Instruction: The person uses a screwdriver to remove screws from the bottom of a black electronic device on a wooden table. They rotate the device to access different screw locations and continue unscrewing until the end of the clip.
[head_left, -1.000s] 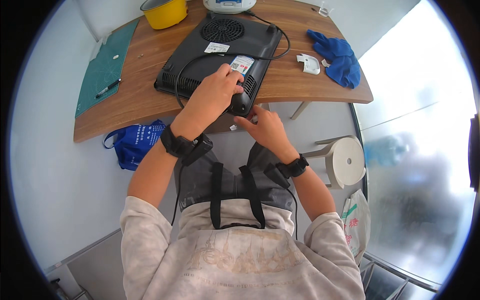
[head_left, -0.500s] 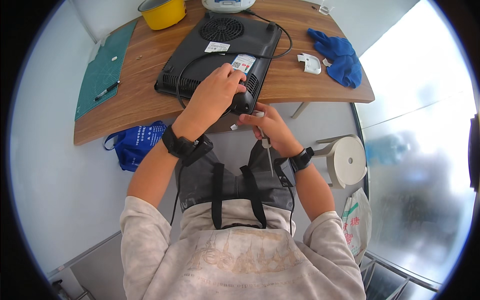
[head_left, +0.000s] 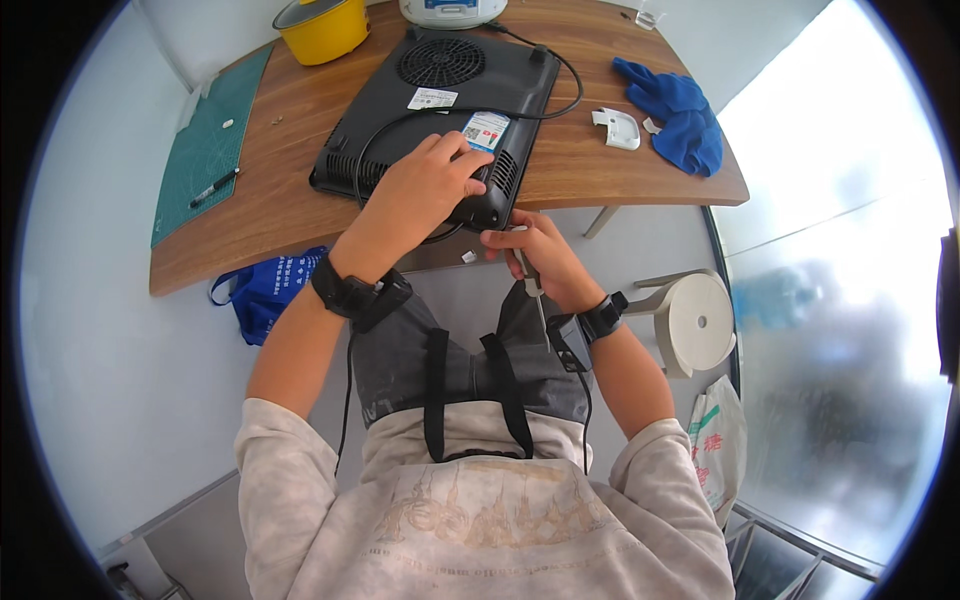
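A black induction cooker lies upside down at the table's front edge, its fan grille and vents facing up. My left hand rests on its near right part with bent fingers. Something dark shows between thumb and forefinger, but I cannot make it out. A black power cord loops over the cooker and passes under this hand. Just past the cooker's near right corner is my right hand, closed round a screwdriver. The shaft points down toward my lap, away from the cooker; the fingertips are close beneath the corner.
On the wooden table are a blue cloth, a white plastic piece, a green cutting mat with a marker, and a yellow pot. A blue bag and a stool stand below.
My left wrist and forearm have shifted slightly left, with the fingers still on the cooker. My right hand and the screwdriver have moved only a little.
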